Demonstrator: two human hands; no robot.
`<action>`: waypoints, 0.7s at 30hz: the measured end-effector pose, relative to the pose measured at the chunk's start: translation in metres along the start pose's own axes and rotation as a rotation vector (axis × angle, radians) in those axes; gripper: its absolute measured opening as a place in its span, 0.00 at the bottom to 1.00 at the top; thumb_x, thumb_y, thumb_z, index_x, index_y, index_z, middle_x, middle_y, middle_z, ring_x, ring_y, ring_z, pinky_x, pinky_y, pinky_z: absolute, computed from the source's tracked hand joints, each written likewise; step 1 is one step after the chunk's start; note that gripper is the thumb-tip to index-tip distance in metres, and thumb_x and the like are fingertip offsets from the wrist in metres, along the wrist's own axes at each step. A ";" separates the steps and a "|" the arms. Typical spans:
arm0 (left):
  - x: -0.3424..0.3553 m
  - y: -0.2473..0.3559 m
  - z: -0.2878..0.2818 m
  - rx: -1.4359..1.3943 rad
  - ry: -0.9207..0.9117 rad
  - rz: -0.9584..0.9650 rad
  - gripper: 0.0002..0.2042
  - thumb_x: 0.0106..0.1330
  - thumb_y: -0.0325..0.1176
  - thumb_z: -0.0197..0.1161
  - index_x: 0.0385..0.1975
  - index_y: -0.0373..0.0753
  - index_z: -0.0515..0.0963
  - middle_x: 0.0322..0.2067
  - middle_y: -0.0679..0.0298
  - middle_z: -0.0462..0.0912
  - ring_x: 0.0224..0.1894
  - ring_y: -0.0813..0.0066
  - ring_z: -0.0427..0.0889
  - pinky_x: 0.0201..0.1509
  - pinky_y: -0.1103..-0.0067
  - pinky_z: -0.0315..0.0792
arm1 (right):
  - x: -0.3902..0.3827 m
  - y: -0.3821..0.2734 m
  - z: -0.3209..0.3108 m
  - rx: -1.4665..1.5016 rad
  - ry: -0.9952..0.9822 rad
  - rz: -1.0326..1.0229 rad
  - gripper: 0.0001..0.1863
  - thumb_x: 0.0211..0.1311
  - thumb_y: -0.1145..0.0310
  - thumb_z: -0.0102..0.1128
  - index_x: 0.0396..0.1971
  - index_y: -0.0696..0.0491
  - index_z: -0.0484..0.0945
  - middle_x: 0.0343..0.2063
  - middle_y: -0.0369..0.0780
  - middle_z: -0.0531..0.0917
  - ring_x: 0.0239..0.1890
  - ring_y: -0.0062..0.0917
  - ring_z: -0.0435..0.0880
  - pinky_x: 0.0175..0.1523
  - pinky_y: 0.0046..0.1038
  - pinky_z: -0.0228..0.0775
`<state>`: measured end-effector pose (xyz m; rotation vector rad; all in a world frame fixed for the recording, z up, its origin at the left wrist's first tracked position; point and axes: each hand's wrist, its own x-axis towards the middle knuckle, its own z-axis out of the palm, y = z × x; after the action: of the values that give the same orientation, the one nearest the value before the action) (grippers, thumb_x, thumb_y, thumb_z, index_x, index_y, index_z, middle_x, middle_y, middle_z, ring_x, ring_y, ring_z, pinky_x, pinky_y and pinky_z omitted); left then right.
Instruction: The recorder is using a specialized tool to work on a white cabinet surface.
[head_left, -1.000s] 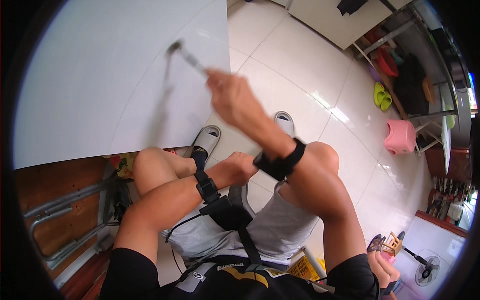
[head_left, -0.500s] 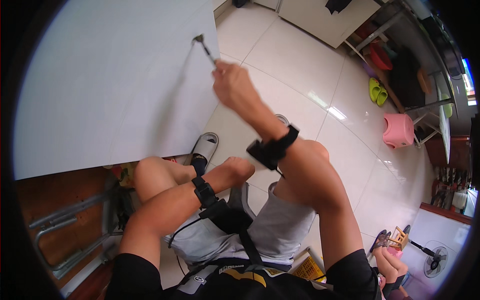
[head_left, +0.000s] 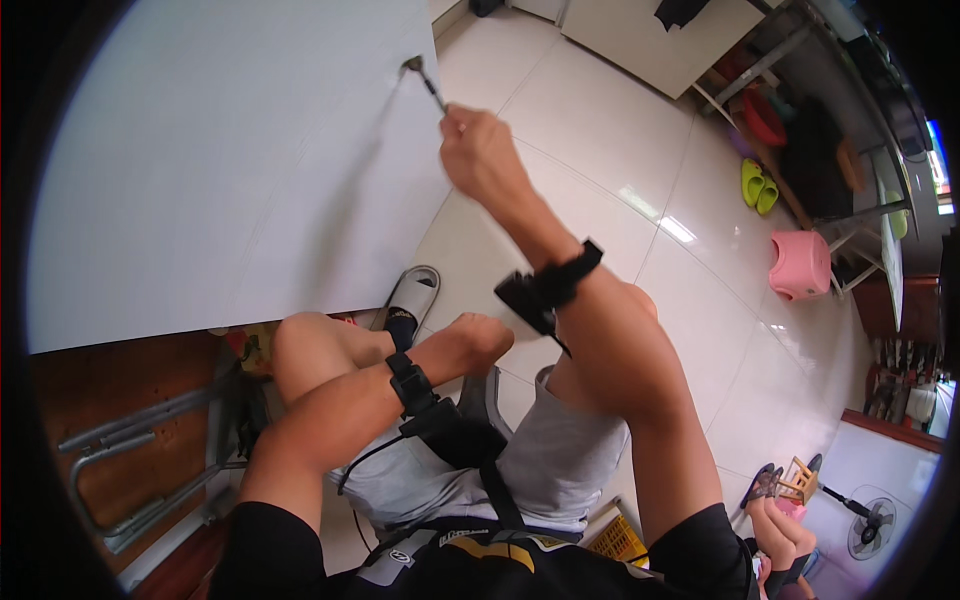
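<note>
My right hand (head_left: 480, 150) grips a slim tool (head_left: 430, 85) with a small dark, flared head, either a brush or a scraper. The head is at the white panel (head_left: 200, 170) near its upper right edge; whether it touches the surface I cannot be sure. The tool and arm cast a long soft shadow across the panel. Lower down, my left hand (head_left: 475, 340) is curled closed between my knees; anything inside it is hidden. Both wrists wear black straps with small devices.
Tiled floor (head_left: 570, 120) lies beyond the panel. At right are a pink stool (head_left: 800, 262), green clogs (head_left: 758, 185) and a metal rack. A folded metal frame (head_left: 150, 450) is at lower left. Another person's legs (head_left: 785, 530) and a fan (head_left: 870, 525) appear at lower right.
Over the last second my right hand and the tool moved up and to the right along the panel. My left hand stayed at about the same place, still closed.
</note>
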<state>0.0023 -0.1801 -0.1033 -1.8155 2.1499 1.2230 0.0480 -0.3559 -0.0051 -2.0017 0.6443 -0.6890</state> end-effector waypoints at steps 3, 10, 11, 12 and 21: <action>-0.005 -0.001 -0.004 0.031 -0.096 -0.058 0.09 0.51 0.27 0.66 0.32 0.37 0.84 0.36 0.49 0.86 0.44 0.48 0.86 0.47 0.59 0.80 | 0.005 -0.003 0.014 0.082 -0.014 -0.001 0.12 0.70 0.68 0.52 0.33 0.64 0.75 0.20 0.57 0.75 0.23 0.51 0.73 0.34 0.42 0.69; -0.008 0.007 -0.010 0.052 0.029 0.023 0.09 0.51 0.26 0.65 0.32 0.35 0.85 0.38 0.49 0.86 0.44 0.45 0.86 0.48 0.61 0.80 | 0.032 0.019 -0.011 0.264 -0.136 0.320 0.15 0.67 0.66 0.53 0.30 0.65 0.77 0.16 0.46 0.75 0.22 0.29 0.75 0.32 0.34 0.68; -0.008 0.006 -0.010 0.053 0.026 0.023 0.09 0.51 0.26 0.65 0.32 0.35 0.85 0.38 0.49 0.86 0.44 0.45 0.86 0.48 0.61 0.80 | 0.028 0.017 -0.005 0.266 -0.135 0.321 0.15 0.67 0.66 0.53 0.30 0.65 0.77 0.16 0.46 0.75 0.22 0.29 0.75 0.32 0.34 0.68; -0.005 0.004 -0.010 0.044 -0.061 -0.022 0.09 0.51 0.26 0.65 0.32 0.35 0.84 0.38 0.49 0.86 0.44 0.45 0.86 0.47 0.61 0.80 | 0.020 0.012 0.005 0.326 -0.153 0.243 0.15 0.65 0.66 0.52 0.33 0.66 0.78 0.16 0.44 0.75 0.22 0.26 0.75 0.32 0.33 0.68; -0.008 -0.002 0.002 0.015 0.074 0.005 0.07 0.49 0.23 0.67 0.29 0.37 0.83 0.31 0.51 0.85 0.40 0.48 0.86 0.44 0.62 0.80 | 0.004 -0.003 0.006 0.279 -0.254 0.366 0.22 0.71 0.65 0.54 0.60 0.58 0.77 0.18 0.32 0.73 0.16 0.14 0.67 0.19 0.23 0.58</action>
<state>0.0055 -0.1725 -0.1011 -1.8799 2.1965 1.1542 0.0554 -0.3540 -0.0043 -1.6216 0.6947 -0.2801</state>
